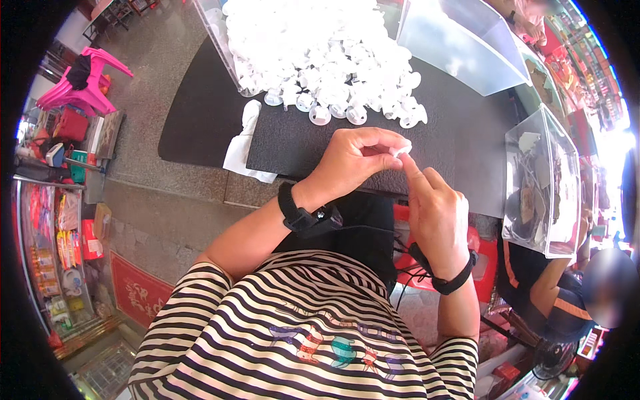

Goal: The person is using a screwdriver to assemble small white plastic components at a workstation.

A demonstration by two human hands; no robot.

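Observation:
In front of my body, my left hand (353, 162) pinches a small white plastic piece (403, 149) between thumb and index finger. My right hand (438, 212) meets it from the right, its index fingertip against the piece and the other fingers curled in; its thumb is mostly hidden. Just beyond both hands, a large heap of white plastic parts (333, 87) with round bases lies on the dark tabletop (293, 147). Glare washes out the far side of the heap. The held piece is too small and covered for its exact kind to show.
A crumpled white cloth or tissue (245, 148) lies at the table's left front edge. A translucent bin (467, 47) stands far right, with a clear box (543, 180) nearer. Pink stools (87, 87) are at far left. Another person (567, 293) sits to my right.

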